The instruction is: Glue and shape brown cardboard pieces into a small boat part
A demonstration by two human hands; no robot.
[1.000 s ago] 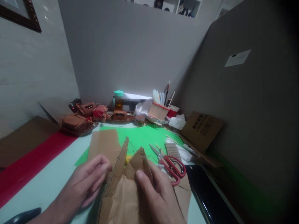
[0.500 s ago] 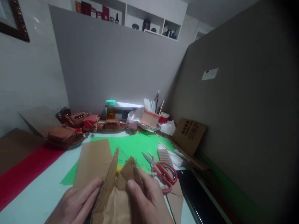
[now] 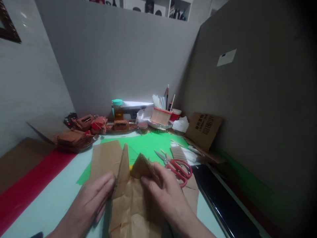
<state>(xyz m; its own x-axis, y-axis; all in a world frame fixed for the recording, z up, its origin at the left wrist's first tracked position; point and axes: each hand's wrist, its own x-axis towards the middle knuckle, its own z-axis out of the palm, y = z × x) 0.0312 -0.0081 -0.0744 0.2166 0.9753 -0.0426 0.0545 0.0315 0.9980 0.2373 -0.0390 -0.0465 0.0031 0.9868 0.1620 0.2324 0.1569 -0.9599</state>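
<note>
A folded brown cardboard piece [image 3: 133, 201] with creased inner paper and two pointed ends standing up lies in front of me. My right hand [image 3: 165, 188] grips its right-hand pointed flap between thumb and fingers. Along the outside of the left wall, my left hand [image 3: 99, 195] has its fingers stretched out, with the tips at the cardboard; it grips nothing that I can see. Beyond my left hand lies a flat cardboard sheet [image 3: 104, 160]. Red-handled scissors [image 3: 177, 168] rest just past my right hand, blades slightly apart. Something yellow [image 3: 131, 167] shows partly behind the piece.
Several brown model boats [image 3: 74, 140] stand at the back left. A jar with a turquoise lid [image 3: 117, 110] and a box of sticks and pens [image 3: 161, 115] are at the back. A black glossy object [image 3: 223, 201] lies right, near a printed cardboard piece [image 3: 204, 130]. Green paper [image 3: 146, 145] covers the middle.
My view has tilted down. The right hand keeps its grip on the flap. The cardboard piece has shifted slightly, and my left hand's fingers sit closer together beside its left wall.
</note>
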